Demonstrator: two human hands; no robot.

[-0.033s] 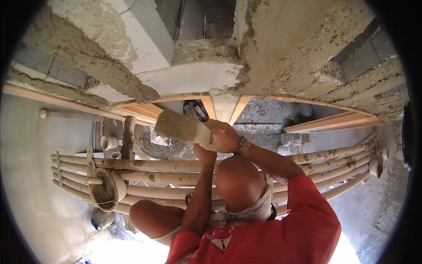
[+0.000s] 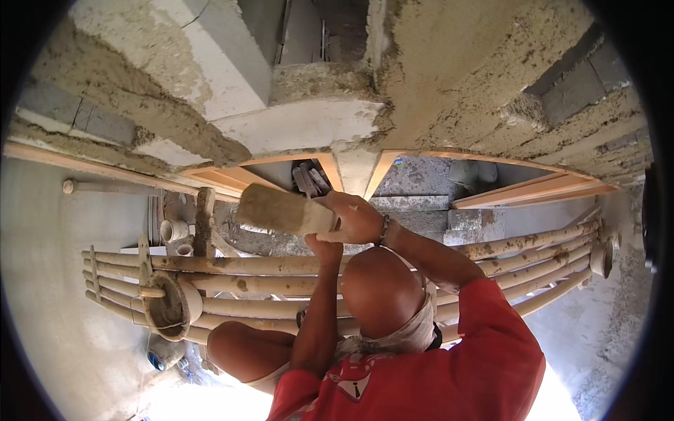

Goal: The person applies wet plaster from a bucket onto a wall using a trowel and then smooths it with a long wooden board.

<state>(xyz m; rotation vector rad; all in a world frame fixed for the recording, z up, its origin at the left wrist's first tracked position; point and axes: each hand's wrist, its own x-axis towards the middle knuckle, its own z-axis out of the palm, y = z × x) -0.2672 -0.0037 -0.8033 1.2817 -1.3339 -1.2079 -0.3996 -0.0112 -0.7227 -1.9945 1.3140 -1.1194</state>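
Observation:
A flat, mortar-coated rectangular tool (image 2: 274, 209) is held out over the bamboo scaffold. My right hand (image 2: 351, 217) is closed on its right end, with a thumb along the top. My left hand (image 2: 323, 244) is closed just beneath that end; what it grips is hidden. My bent knees sit over the bamboo poles (image 2: 267, 284). On the poles at my left is a round bucket (image 2: 192, 303) with mortar inside and a wooden-handled tool (image 2: 151, 290) at its rim.
A rough plastered wall and ledge (image 2: 456, 84) span the front, above wooden frames (image 2: 326, 172) with openings. Below the scaffold are buckets (image 2: 170, 230), planks and rubble. A pale wall (image 2: 49, 259) stands left, and poles extend to the right (image 2: 540, 266).
The flat tool has shifted slightly left and down, its face turning a little. My right hand has moved slightly with it, and my left hand a little to the left.

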